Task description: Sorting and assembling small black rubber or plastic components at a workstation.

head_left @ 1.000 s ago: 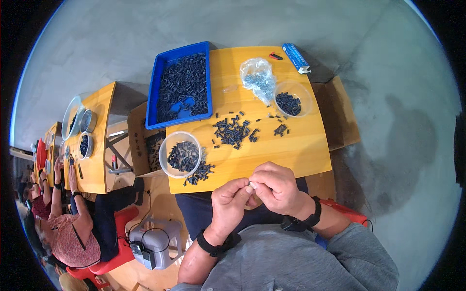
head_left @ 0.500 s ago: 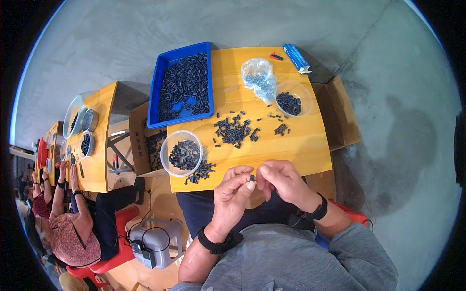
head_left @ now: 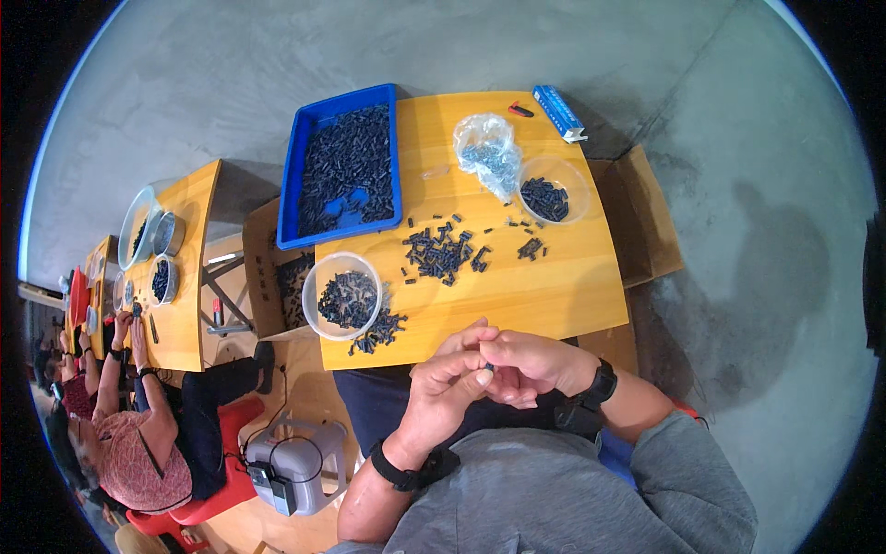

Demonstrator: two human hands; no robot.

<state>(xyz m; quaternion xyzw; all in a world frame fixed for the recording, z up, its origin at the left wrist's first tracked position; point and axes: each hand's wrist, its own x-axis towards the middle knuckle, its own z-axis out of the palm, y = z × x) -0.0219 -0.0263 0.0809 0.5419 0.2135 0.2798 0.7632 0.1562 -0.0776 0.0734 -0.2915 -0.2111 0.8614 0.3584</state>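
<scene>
Close to my body, just off the table's near edge, my two hands meet. My left hand point(head_left: 441, 390) is closed, pinching a small black plastic part point(head_left: 488, 367) between thumb and fingertips. My right hand point(head_left: 540, 363) is closed against it, thumb and forefinger at the same part; what those fingers hold is hidden. Ahead of them lies a loose heap of black plastic parts point(head_left: 437, 256). A clear round tub point(head_left: 309, 297) of small black pieces stands on the left, with more pieces spilled beside it.
A blue tray point(head_left: 398, 152) full of black parts stands far left on the yellow table point(head_left: 517, 309). At far right are a plastic bag point(head_left: 487, 152), another clear tub point(head_left: 580, 185), a red-and-black tool point(head_left: 521, 110) and a blue box point(head_left: 558, 114). Cardboard boxes flank the table. People work at tables leftward.
My right hand has come in against my left, its fingers now meeting at the black part, which is more covered than before. The view has shifted slightly.
</scene>
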